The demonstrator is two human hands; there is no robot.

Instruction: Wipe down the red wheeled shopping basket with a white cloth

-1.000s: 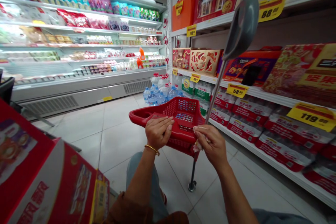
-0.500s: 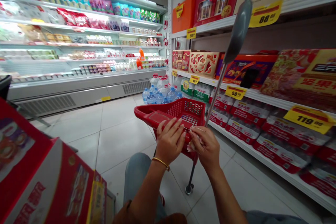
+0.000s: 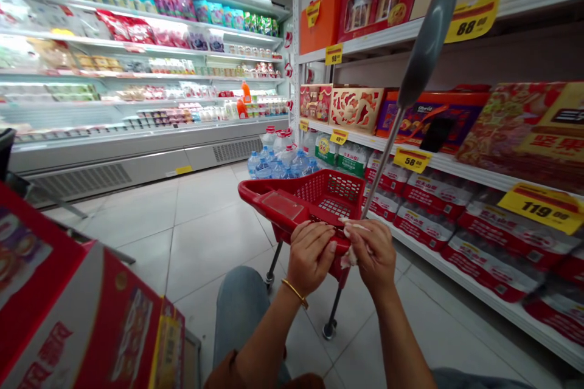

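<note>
Both my hands are at the near rim of a red plastic shopping basket point(image 3: 326, 199) on a wheeled stand. My left hand point(image 3: 311, 258), with a gold bangle point(image 3: 294, 293) on its wrist, curls over the rim. Just to its right, my right hand point(image 3: 371, 252) pinches a crumpled white tissue point(image 3: 350, 252) against the rim. A thin metal pole point(image 3: 383, 164) rises beside my right hand from the basket, topped by a grey paddle-shaped flag point(image 3: 426, 42). The basket's inside looks bare where visible.
Shelves with gift boxes point(image 3: 356, 108) and shrink-wrapped water packs point(image 3: 433, 200) stand on the right, with yellow price tags. A refrigerated display case point(image 3: 137, 73) lines the left. A red carton point(image 3: 59, 310) looms at lower left. Loose water bottles point(image 3: 278, 161) stand ahead on the tiled floor.
My left hand has slid rightward along the rim, closer to my right hand. The basket has shifted slightly right and the view has tilted a little. The tissue stays in my right hand.
</note>
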